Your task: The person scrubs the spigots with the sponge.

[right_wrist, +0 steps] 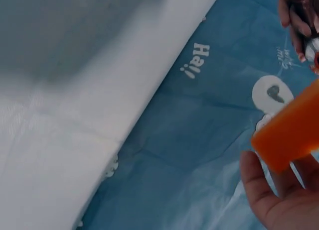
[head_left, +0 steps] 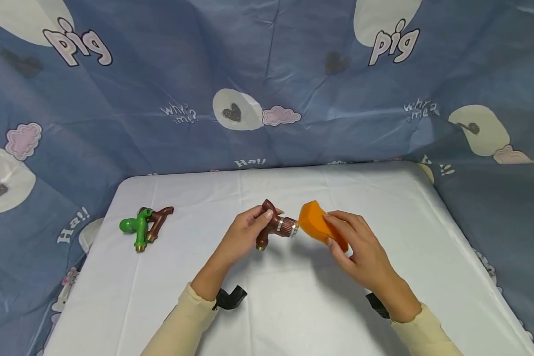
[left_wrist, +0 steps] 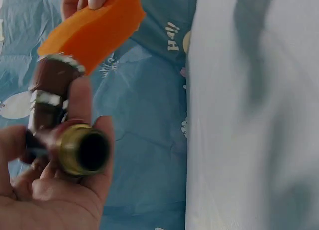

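Note:
My left hand grips a brown faucet in mid-air over the white table. The faucet has a ribbed collar with silvery bands that points right, and its brass-coloured threaded end faces the camera in the left wrist view. Between the thumb and fingers of my right hand is an orange, wavy-sided block that looks like a sponge. Its left end is right by the faucet's silvery rim. In the right wrist view, the block lies above the fingers of my right hand.
A green faucet and a second brown faucet lie together at the left of the white-covered table. Blue printed cloth hangs behind the table and along its sides.

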`<control>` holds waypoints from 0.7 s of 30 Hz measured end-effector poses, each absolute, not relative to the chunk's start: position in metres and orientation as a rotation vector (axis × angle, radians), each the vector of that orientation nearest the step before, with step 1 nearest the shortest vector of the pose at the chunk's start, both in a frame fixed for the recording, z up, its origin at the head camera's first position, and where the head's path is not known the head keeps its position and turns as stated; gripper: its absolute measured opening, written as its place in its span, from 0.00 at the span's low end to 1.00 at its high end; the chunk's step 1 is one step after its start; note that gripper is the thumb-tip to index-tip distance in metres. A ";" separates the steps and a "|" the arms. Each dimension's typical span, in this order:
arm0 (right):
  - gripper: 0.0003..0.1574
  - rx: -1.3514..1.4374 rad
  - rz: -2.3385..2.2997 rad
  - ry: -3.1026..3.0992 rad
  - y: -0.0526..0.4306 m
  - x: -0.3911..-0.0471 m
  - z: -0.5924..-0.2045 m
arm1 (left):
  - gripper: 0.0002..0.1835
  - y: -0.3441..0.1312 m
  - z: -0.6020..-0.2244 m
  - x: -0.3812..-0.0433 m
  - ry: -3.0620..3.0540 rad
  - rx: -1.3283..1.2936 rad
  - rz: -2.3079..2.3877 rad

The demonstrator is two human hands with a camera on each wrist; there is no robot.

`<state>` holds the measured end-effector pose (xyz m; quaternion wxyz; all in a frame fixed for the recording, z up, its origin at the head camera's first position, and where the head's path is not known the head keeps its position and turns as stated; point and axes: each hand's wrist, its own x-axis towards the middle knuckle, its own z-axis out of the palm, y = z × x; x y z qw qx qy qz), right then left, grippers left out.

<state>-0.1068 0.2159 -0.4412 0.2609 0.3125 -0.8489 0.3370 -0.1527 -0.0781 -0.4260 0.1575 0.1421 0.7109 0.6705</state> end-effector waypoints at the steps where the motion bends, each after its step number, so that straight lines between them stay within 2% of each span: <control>1: 0.28 0.859 0.927 -2.257 0.215 -0.106 -0.441 | 0.21 -0.078 -0.425 -0.153 2.013 0.372 1.948; 13: 0.36 0.932 1.064 -2.029 0.175 -0.113 -0.435 | 0.25 -0.073 -0.423 -0.156 1.613 0.173 2.298; 21: 0.33 1.016 1.098 -1.978 0.144 -0.118 -0.434 | 0.27 -0.065 -0.430 -0.154 1.589 0.148 2.307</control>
